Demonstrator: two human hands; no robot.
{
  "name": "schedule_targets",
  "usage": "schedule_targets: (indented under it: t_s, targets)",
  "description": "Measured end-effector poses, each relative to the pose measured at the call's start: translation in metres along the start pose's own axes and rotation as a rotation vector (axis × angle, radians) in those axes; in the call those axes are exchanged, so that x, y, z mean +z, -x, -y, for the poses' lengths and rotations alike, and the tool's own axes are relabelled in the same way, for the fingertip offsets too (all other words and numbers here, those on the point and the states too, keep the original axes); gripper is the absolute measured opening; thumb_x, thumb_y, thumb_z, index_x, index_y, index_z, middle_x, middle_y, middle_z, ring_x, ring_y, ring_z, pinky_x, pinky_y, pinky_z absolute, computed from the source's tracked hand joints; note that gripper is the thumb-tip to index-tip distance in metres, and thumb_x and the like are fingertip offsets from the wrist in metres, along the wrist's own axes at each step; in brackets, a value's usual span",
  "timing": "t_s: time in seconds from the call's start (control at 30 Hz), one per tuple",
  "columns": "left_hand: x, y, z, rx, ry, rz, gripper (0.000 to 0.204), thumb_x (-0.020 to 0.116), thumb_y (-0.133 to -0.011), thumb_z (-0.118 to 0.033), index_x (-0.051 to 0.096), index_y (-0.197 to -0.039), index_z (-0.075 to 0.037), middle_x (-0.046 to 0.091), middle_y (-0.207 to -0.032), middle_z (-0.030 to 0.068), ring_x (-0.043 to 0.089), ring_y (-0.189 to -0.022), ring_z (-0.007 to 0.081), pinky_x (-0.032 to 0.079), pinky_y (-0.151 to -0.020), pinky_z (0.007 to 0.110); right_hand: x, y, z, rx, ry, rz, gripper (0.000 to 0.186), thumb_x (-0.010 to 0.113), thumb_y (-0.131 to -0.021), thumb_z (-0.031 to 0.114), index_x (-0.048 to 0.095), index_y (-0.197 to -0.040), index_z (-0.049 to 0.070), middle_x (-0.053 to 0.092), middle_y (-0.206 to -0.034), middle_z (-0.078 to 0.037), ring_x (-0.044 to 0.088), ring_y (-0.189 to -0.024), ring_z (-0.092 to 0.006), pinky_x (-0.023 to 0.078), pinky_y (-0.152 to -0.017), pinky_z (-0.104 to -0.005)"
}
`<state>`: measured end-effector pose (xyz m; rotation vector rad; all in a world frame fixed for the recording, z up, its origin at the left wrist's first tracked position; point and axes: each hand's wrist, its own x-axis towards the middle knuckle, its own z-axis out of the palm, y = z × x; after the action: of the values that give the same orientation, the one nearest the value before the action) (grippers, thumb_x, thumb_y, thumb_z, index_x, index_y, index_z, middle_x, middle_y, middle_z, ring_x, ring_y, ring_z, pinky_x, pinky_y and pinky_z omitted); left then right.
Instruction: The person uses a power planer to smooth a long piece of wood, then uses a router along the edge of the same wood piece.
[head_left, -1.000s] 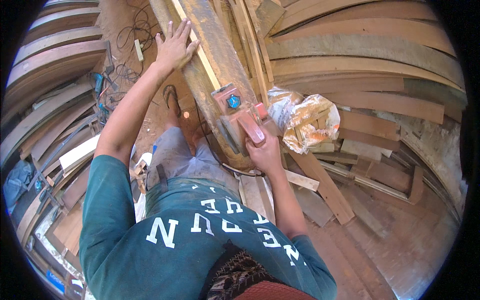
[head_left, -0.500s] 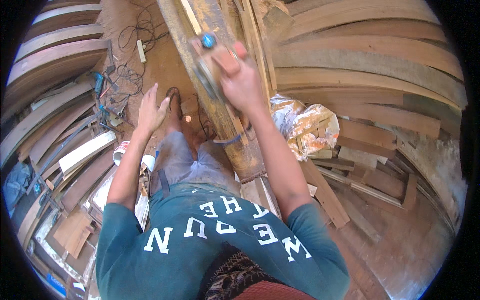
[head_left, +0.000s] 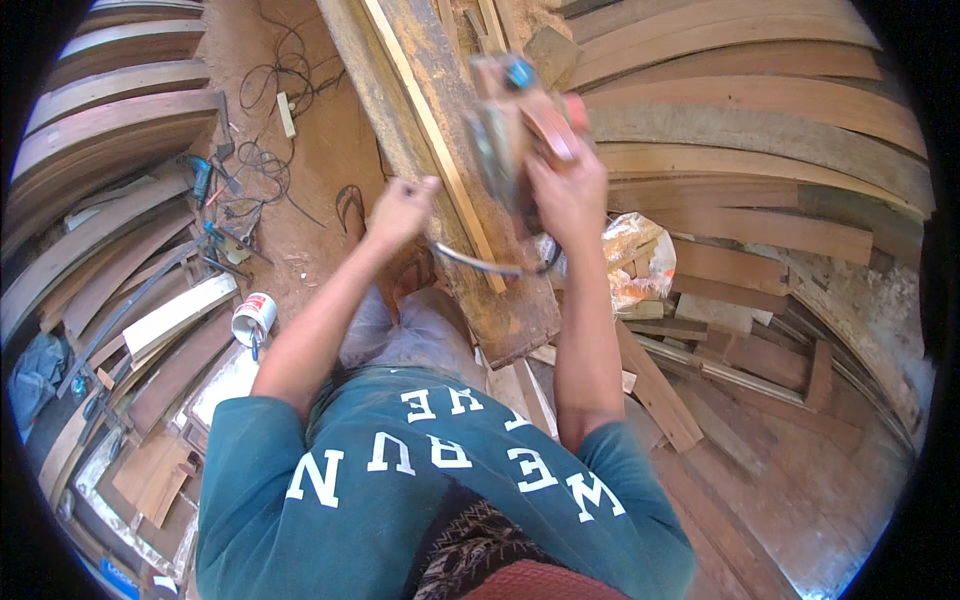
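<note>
My right hand (head_left: 572, 195) is wrapped round the handle of an electric planer (head_left: 520, 130) with a blue knob, blurred by motion and raised over the right side of a thick plank (head_left: 510, 325). Along that plank lies a narrow pale wood strip (head_left: 440, 140). Just left of the strip, my left hand (head_left: 403, 210) has its fingers curled in; whatever they hold, if anything, is hidden. A dark cord (head_left: 475, 263) loops across the plank between my two hands.
Stacked boards (head_left: 740, 120) fill the right side, with a dusty plastic sack (head_left: 640, 262) near the plank. To the left are a white bucket (head_left: 254, 318), tangled cables (head_left: 265, 165), a blue power tool (head_left: 200, 180) and more stacked boards (head_left: 130, 110).
The planer has moved right, off the strip, in my right hand. My left hand has swung right to the plank, its spread fingers now curled. The cord has shifted up the plank.
</note>
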<state>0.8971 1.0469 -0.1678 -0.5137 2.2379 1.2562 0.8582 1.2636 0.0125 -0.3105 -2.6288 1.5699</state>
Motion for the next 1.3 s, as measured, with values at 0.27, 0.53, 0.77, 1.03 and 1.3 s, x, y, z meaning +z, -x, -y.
schedule_targets:
  t_s: [0.27,0.53,0.77,1.03,1.3]
  targets:
    - [0.076,0.030,-0.038,0.110,-0.254,-0.096,0.092,0.079,-0.087,-0.036,0.030,-0.142,0.019,0.061,-0.132,0.0430,0.065,-0.123,0.0512,0.054,-0.107,0.050,-0.120,0.161,-0.068,0.450,0.033,-0.194,0.035,0.076,-0.086,0.009,0.068,-0.117,-0.004,0.071,-0.102,-0.011,0.069,-0.092,-0.0222,0.055,-0.086,-0.0384]
    - [-0.108,0.175,-0.172,0.244,0.576,0.222,0.087,0.061,-0.106,-0.047,0.015,-0.171,-0.012,0.062,-0.143,0.0188,0.071,-0.112,0.0227,0.061,-0.095,0.044,-0.152,0.212,-0.062,0.457,-0.105,-0.207,0.022,0.072,-0.087,0.004,0.067,-0.107,-0.002,0.066,-0.082,-0.003,0.060,-0.067,-0.0117,0.050,-0.061,-0.0332]
    - [-0.212,0.259,-0.273,0.838,0.853,0.082,0.076,0.058,-0.109,-0.025,0.019,-0.165,0.008,0.066,-0.139,0.0209,0.071,-0.120,0.0213,0.064,-0.095,0.037,-0.142,0.202,-0.084,0.226,-0.181,-0.222,0.026,0.074,-0.089,0.004,0.065,-0.113,-0.001,0.065,-0.081,-0.003,0.060,-0.064,-0.0126,0.048,-0.059,-0.0304]
    - [-0.249,0.257,-0.275,0.956,0.997,0.185,0.048,0.060,-0.108,-0.021,0.055,-0.143,0.011,0.074,-0.117,0.0256,0.077,-0.103,0.0264,0.064,-0.093,0.038,-0.141,0.196,-0.060,0.289,-0.215,-0.117,0.039,0.076,-0.086,0.007,0.069,-0.123,-0.006,0.075,-0.113,-0.016,0.072,-0.105,-0.0251,0.054,-0.096,-0.0383]
    - [-0.258,0.244,-0.260,1.013,1.097,0.313,0.048,0.062,-0.104,-0.017,0.055,-0.140,0.015,0.071,-0.120,0.0318,0.077,-0.108,0.0344,0.065,-0.096,0.039,-0.141,0.203,-0.066,0.294,-0.193,-0.094,0.033,0.076,-0.087,0.007,0.070,-0.117,-0.005,0.075,-0.106,-0.015,0.071,-0.098,-0.0236,0.054,-0.091,-0.0391]
